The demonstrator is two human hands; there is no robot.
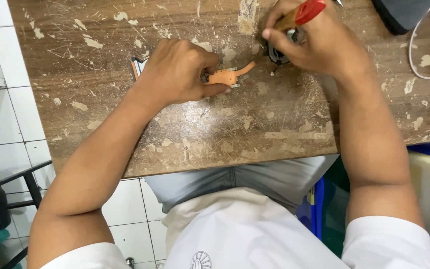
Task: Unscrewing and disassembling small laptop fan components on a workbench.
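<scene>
My left hand (177,69) rests on the worn wooden table (175,129) and pinches the near end of a copper heat pipe assembly (229,75). The copper piece runs right toward a dark round fan (277,54), mostly hidden under my right hand (310,40). That hand grips a screwdriver with a red and wooden handle (302,14), its tip hidden down by the fan. A small flat part with orange edging (137,66) peeks out left of my left hand.
A dark object (404,14) and a white cable (424,55) lie at the table's far right. White floor tiles (6,124) and a black metal frame (26,184) are to the left. A blue container (319,199) stands by my right leg.
</scene>
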